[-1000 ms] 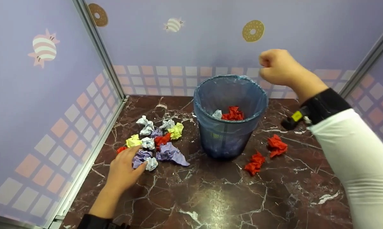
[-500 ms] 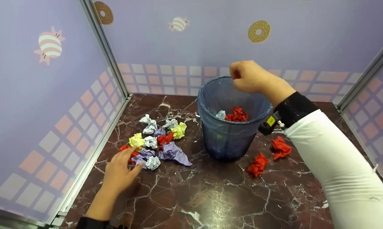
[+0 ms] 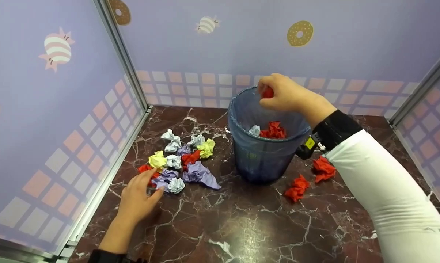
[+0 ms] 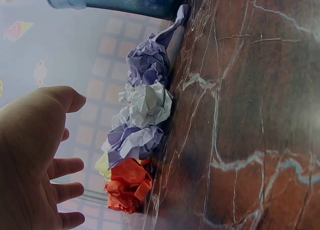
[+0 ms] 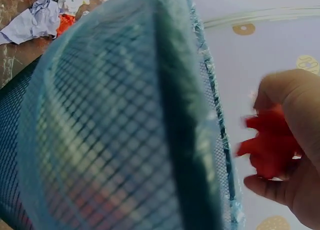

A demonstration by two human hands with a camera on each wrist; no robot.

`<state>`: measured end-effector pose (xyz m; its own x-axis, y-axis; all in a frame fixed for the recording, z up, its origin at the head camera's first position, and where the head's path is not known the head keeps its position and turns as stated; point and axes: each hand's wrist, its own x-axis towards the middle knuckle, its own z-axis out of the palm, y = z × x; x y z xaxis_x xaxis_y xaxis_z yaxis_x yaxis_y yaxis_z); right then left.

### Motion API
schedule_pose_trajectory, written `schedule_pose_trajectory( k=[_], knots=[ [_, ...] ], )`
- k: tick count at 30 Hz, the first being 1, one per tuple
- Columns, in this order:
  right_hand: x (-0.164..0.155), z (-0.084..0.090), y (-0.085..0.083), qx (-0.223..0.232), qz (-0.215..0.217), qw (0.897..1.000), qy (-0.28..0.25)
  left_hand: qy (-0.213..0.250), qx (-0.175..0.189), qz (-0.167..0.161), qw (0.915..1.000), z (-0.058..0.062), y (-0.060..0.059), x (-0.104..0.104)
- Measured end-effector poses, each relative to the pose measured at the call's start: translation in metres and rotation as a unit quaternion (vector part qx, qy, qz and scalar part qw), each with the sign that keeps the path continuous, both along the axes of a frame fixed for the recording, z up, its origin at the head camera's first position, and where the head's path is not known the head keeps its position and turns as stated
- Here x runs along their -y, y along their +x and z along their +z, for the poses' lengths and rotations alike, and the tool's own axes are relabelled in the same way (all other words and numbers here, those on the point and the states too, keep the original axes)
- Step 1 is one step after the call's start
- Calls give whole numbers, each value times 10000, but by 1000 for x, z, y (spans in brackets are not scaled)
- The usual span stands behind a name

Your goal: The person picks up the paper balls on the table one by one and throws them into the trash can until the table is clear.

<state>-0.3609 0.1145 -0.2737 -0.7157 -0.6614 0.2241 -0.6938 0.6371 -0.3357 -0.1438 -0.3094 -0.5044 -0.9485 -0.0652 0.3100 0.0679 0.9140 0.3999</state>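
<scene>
A blue mesh bin (image 3: 264, 153) lined with a blue bag stands on the marble table; red and white paper balls (image 3: 273, 130) lie inside. My right hand (image 3: 275, 93) hovers over the bin's far rim and holds a crumpled red paper ball (image 5: 270, 145) in its curled fingers. My left hand (image 3: 137, 195) is spread, fingers straight, right beside a pile of crumpled paper balls (image 3: 179, 162) in purple, white, yellow and red (image 4: 142, 140). It holds nothing.
Two more red paper balls (image 3: 296, 188) (image 3: 322, 170) lie on the table right of the bin. Purple patterned walls close the table (image 3: 242, 226) on the left, back and right.
My right hand has swung left and down from beside the bin to above its opening, and the red ball now shows in its fingers. The left hand has barely moved.
</scene>
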Motion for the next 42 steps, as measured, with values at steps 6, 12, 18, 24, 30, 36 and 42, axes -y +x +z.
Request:
schedule_pose_trajectory(
  k=[6, 12, 18, 24, 30, 36, 42],
  knots=[
    [-11, -3, 3, 261, -296, 9976, 566, 38, 12, -2, 10000, 0, -1, -3],
    [-40, -9, 0, -15, -388, 9972, 637, 46, -5, -75, 10000, 5, 1, -9],
    [-88, -20, -3, -410, -668, 9964, 312, 0, 114, -280, 9995, 10, 1, -25],
    [-139, -46, 4, 3, -1181, 9930, -17, -187, 288, -656, 9973, 16, -1, -53],
    [-169, -100, 11, 484, -1606, 9858, 96, -390, 239, -1052, 9934, 16, 1, -85],
    [-186, -167, 26, 775, -1868, 9775, 591, -559, 320, -1493, 9867, 12, 0, -115],
    [-193, -236, 41, 750, -1842, 9781, 609, -616, 181, -1828, 9810, 4, -4, -133]
  ],
)
